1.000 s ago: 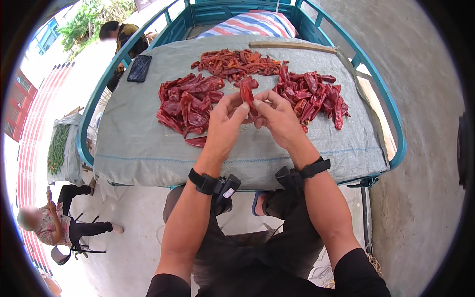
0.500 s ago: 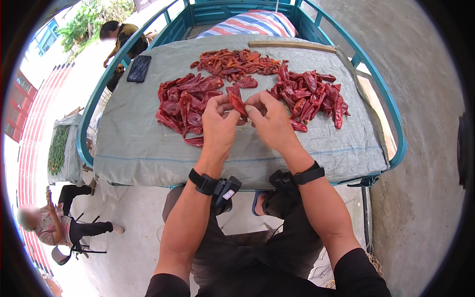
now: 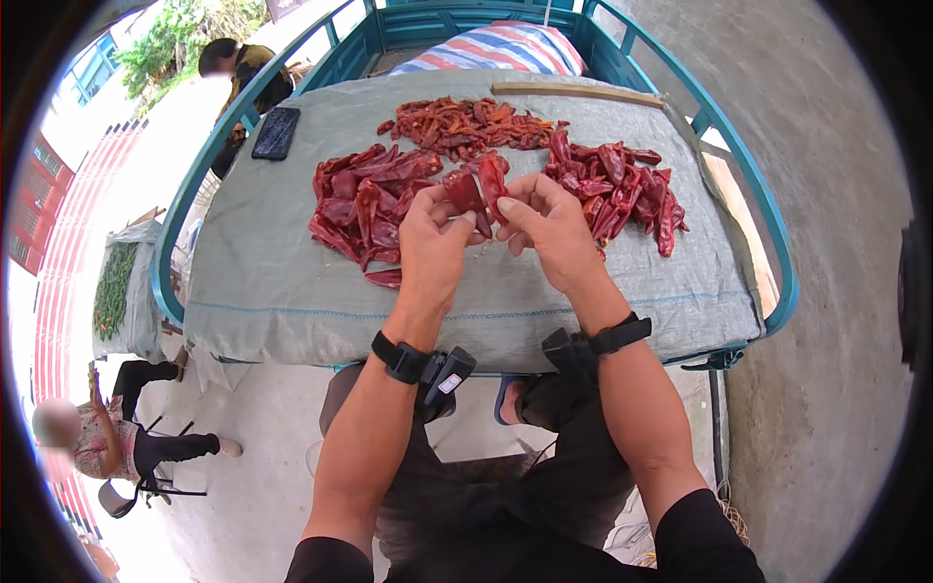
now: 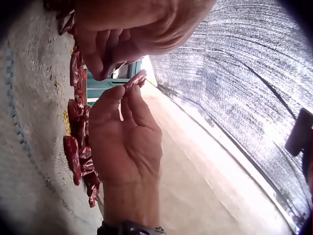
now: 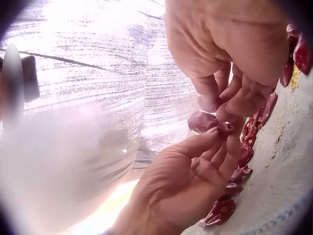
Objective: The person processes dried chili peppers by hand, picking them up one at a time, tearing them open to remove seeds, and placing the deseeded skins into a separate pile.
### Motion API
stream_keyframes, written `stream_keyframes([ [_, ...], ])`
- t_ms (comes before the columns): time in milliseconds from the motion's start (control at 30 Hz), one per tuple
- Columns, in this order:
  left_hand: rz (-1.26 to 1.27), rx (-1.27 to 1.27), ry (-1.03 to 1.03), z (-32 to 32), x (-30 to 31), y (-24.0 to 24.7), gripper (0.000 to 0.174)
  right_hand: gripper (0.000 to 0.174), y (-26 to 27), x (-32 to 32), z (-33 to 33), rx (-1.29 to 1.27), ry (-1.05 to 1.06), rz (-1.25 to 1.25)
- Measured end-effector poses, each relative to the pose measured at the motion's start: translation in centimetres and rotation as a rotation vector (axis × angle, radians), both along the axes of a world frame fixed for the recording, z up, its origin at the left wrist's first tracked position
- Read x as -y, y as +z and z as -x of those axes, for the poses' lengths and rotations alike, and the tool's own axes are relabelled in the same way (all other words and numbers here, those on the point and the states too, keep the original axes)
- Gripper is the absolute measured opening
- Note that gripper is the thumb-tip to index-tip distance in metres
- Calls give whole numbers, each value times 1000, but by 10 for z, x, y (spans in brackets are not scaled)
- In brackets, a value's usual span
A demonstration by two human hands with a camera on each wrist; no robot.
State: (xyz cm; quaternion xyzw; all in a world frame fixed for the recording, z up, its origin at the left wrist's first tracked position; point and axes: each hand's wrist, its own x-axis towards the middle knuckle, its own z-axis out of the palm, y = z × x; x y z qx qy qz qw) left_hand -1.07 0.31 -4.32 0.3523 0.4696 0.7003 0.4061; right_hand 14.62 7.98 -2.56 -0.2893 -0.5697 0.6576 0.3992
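Note:
In the head view the left hand (image 3: 433, 243) pinches a dark red dried pepper piece (image 3: 463, 191) between thumb and fingers. Close beside it the right hand (image 3: 552, 231) pinches a brighter red pepper piece (image 3: 494, 179). Both hands are held over the grey cloth, between a left pile of large red peppers (image 3: 335, 212) and a right pile (image 3: 622, 185). Behind them lies a heap of smaller orange-red pieces (image 3: 457, 124). The right wrist view shows the left hand (image 5: 181, 181) with thumb and fingertips on a pepper piece (image 5: 203, 122), the right hand (image 5: 230, 49) just above.
A phone (image 3: 276, 133) lies at the cloth's back left, a wooden strip (image 3: 575, 91) at the back right. Teal rails (image 3: 763, 219) border the cloth (image 3: 292, 282). A striped bag (image 3: 496, 49) is behind. One person sits at left; another is at upper left.
The pepper held between both hands half a second ago now shows as two pieces, one in each hand. The right hand has shifted slightly right and its piece stands more upright.

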Motion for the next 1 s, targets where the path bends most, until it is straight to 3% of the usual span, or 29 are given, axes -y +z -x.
stream_keyframes([
  [100, -35, -21, -30, -2, -2, -4, 37, 14, 1, 2, 1, 75, 45, -94],
  [400, -23, -6, -34, -7, -1, -1, 27, 24, -2, 4, 4, 179, -89, -328],
  [533, -26, -53, -69, -4, 0, -2, 31, 28, -4, 3, 6, 156, -97, -347],
  [633, -71, -55, -109, -4, 2, -2, 23, 29, 3, 5, 2, 148, -57, -206],
  [733, -17, -164, -108, 1, 4, 2, 26, 27, 9, 2, -5, 113, -78, -147],
  [833, -18, -287, 122, 7, 5, 10, 17, 25, 10, -14, -21, 193, -207, -245],
  [1000, -73, -536, 408, 48, 14, 14, 16, 26, 14, -40, -62, 410, -449, -437],
])
